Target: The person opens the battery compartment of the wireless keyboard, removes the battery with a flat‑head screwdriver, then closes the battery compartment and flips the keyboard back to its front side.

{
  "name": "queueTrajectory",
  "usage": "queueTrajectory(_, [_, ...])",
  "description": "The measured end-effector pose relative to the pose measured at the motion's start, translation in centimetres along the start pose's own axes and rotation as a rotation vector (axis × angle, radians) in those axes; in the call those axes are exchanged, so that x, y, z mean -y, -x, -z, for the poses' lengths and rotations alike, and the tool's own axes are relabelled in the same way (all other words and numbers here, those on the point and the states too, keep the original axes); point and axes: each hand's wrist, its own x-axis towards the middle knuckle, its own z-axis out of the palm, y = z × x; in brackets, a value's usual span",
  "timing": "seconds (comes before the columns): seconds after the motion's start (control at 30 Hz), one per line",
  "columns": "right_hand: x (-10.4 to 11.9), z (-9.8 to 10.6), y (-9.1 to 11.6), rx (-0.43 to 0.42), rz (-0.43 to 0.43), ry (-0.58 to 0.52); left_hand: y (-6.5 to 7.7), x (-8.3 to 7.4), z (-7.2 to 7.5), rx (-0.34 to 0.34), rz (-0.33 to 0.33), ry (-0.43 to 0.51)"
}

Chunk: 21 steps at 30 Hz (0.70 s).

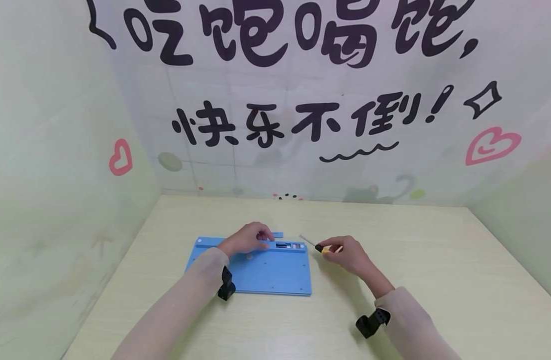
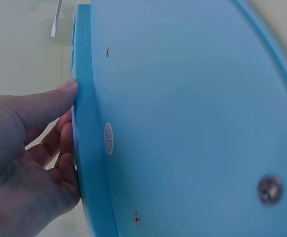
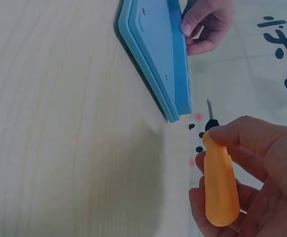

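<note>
A blue keyboard (image 1: 275, 272) lies underside up on the table, small screws dotting its back. Along its raised rear ridge an uncovered battery compartment (image 1: 283, 245) shows dark contents. My left hand (image 1: 248, 238) holds that ridge, thumb (image 2: 66, 91) on its edge and the other fingers curled behind. Just beyond those fingers is a small blue strip (image 1: 278, 234), like a battery cover; whether they touch it I cannot tell. To the right of the keyboard, my right hand (image 1: 347, 254) grips a screwdriver (image 3: 221, 185) by its orange handle, the tip pointing toward the keyboard's far right corner.
The pale wooden table (image 1: 415, 260) extends on both sides of the keyboard. A printed wall sheet (image 1: 275, 170) stands behind it, with side walls left and right. Black wrist cameras (image 1: 372, 322) sit on both sleeves.
</note>
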Motion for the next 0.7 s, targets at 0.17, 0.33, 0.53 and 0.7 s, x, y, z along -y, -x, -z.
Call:
queueTrajectory(0.17, [0.2, 0.2, -0.2, 0.016, 0.017, -0.015, 0.0, -0.1, 0.0, -0.003, 0.01, 0.004])
queueTrajectory(0.33, [0.3, 0.3, -0.5, 0.036, 0.039, -0.013, 0.0, 0.1, 0.0, -0.001, -0.005, 0.008])
queueTrajectory(0.53, [0.4, 0.4, -1.0, 0.066, 0.088, 0.02, 0.0, 0.0, -0.1, -0.006, 0.007, 0.016])
queueTrajectory(0.7, [0.6, 0.5, -1.2, 0.058, 0.093, -0.011, 0.0, -0.1, -0.1, -0.006, 0.011, 0.014])
